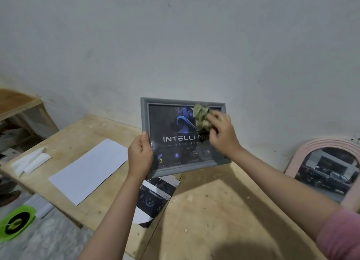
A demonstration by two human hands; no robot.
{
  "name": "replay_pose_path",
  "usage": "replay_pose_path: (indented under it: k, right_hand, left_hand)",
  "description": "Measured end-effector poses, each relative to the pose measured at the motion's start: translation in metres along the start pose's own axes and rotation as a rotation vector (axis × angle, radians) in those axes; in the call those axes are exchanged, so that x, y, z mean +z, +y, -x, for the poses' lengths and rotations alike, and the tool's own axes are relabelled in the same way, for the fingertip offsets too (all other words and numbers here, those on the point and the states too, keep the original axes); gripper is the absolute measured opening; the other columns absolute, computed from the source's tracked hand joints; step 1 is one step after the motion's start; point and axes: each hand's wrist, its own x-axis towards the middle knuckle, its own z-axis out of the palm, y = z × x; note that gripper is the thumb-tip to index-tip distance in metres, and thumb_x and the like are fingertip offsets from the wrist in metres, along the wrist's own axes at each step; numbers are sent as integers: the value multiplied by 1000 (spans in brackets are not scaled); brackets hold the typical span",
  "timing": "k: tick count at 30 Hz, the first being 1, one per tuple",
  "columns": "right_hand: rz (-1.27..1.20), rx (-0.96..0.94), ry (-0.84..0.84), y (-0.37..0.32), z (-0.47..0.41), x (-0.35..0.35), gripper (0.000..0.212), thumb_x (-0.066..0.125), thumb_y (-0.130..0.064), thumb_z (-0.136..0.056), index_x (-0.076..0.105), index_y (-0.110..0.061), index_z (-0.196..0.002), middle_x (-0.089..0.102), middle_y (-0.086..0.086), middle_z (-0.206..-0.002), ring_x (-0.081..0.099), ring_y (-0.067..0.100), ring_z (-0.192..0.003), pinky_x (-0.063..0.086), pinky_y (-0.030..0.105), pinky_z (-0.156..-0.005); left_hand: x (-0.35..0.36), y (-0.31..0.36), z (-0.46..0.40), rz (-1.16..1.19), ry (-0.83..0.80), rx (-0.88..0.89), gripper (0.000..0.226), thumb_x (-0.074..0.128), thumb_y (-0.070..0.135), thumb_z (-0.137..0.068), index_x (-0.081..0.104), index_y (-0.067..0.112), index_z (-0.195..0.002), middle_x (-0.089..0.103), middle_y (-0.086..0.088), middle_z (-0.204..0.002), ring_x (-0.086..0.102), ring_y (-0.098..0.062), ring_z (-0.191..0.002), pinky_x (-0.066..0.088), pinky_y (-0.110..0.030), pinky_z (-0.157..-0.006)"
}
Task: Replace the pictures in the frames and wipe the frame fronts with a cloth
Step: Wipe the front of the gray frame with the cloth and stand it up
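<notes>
A grey picture frame (145, 113) with a dark "INTELLI" poster in it is held tilted above the wooden table (214, 211). My left hand (139, 155) grips its lower left edge, thumb on the front. My right hand (221, 132) holds a crumpled olive-green cloth (201, 115) and presses it against the upper right of the frame's glass. A dark printed picture (155, 197) lies flat on the table under the frame. A white sheet (89, 168) lies to the left.
A pink arched frame (319, 142) with a street photo leans on the wall at the right. Folded white paper (31, 161) lies at the table's left end. A wooden shelf (19, 107) stands far left; a green disc (16, 221) lies on the floor.
</notes>
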Motion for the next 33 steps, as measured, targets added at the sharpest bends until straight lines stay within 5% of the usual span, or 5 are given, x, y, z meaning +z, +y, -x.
replay_pose_path:
  k: [4, 10, 18, 26, 33]
  right_hand:
    - [-108, 42, 61, -35, -24, 23, 47, 46, 13, -72, 63, 4, -115, 59, 20, -125, 49, 38, -119, 35, 40, -105]
    - [-147, -240, -216, -57, 20, 43, 47, 45, 5, -67, 69, -5, -107, 61, 10, -127, 54, 31, -110, 44, 48, -96]
    - [103, -124, -189, -46, -13, 44, 51, 39, -29, -88, 50, -7, -132, 36, 11, -149, 20, 30, -143, 8, 66, -105]
    - [-101, -199, -280, -56, 30, 55, 54, 44, 5, -64, 64, -8, -113, 61, 6, -125, 47, 31, -125, 31, 66, -102]
    - [-126, -268, -600, -42, 54, 22, 59, 41, 5, -58, 72, -19, -102, 68, -10, -113, 49, 24, -87, 49, 41, -75]
  left_hand:
    - [24, 14, 12, 51, -84, 25, 43, 35, 26, -102, 25, 19, -60, 25, 5, -56, 25, -6, -49, 23, -20, -48]
    - [28, -5, 2, 131, -59, -32, 55, 33, 42, -97, 43, -2, -68, 43, -9, -64, 39, -14, -62, 32, -32, -58]
    - [27, 11, 2, 133, -144, -5, 41, 33, 27, -102, 27, 19, -63, 25, 3, -60, 24, -4, -51, 23, -19, -48]
    - [28, -6, -4, 217, -75, -145, 47, 33, 35, -102, 48, 12, -64, 49, -5, -61, 43, -15, -60, 36, -32, -59]
    - [23, -5, -4, 96, -70, -141, 46, 33, 34, -102, 22, 20, -60, 25, 8, -53, 25, -10, -51, 22, -26, -49]
